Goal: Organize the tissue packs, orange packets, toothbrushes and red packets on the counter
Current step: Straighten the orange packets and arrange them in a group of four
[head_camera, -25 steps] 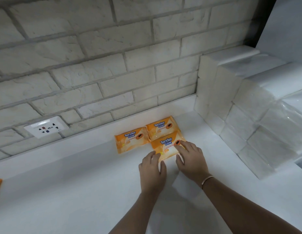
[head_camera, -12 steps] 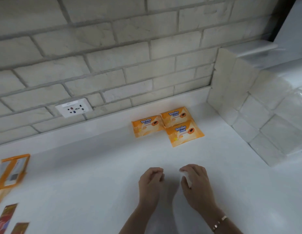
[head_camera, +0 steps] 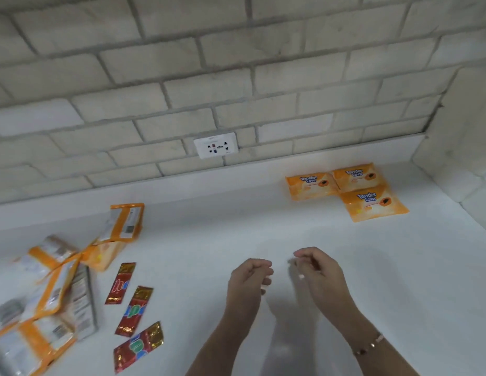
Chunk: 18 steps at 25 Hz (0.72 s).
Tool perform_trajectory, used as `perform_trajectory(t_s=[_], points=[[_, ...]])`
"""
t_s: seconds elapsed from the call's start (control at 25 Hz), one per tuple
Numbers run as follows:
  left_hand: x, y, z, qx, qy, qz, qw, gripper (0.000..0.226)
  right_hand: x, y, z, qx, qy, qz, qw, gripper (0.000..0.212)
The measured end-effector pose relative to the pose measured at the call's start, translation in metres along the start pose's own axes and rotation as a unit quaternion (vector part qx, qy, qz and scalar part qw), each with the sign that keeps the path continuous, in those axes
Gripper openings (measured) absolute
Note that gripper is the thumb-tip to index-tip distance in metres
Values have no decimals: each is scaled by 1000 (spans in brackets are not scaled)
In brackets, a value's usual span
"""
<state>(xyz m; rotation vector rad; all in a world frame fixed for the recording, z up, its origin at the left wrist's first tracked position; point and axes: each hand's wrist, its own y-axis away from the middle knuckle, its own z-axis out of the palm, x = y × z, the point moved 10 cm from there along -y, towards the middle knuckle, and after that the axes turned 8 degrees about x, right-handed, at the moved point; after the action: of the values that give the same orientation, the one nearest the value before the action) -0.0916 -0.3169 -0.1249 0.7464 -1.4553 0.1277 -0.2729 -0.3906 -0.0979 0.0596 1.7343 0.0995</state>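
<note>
Three orange "Tender Love" packets (head_camera: 347,189) lie flat together at the back right of the white counter (head_camera: 263,226), near the wall. A loose heap of more orange packets (head_camera: 60,280) sits at the left edge, one (head_camera: 126,222) propped up. Three red packets (head_camera: 130,308) lie in a slanting row beside that heap. My left hand (head_camera: 248,283) and my right hand (head_camera: 319,275) hover over the counter's middle, fingers loosely curled, holding nothing. Tissue packs show only as a white blurred stack (head_camera: 478,191) at the far right. I see no toothbrushes.
A grey-white brick wall (head_camera: 236,77) backs the counter, with a white power socket (head_camera: 216,145) just above the ledge. My right wrist wears a thin bracelet (head_camera: 369,344).
Both hands let go of the front orange packet and drew back toward me. The view swung left, bringing the heap of orange packets and the red packets into sight.
</note>
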Motion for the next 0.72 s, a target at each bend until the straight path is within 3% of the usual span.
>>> perform_trajectory(t_s=[0.24,0.4,0.52,0.64,0.72], points=[[-3,-11,-138,81,-77,32,993,10,-8,39,108,-80,-8,47,996,21],[2,-21,-230,151,-119,44,980,16,-18,62,171,-129,5,57,990,18],[29,-52,-276,207,-236,106,944,9,-25,68,199,-150,8,70,986,17],[82,-117,-322,319,-379,175,851,54,-40,69,223,-158,2,77,984,16],[98,-171,-335,300,-471,119,821,83,-48,67,230,-161,9,73,984,17]])
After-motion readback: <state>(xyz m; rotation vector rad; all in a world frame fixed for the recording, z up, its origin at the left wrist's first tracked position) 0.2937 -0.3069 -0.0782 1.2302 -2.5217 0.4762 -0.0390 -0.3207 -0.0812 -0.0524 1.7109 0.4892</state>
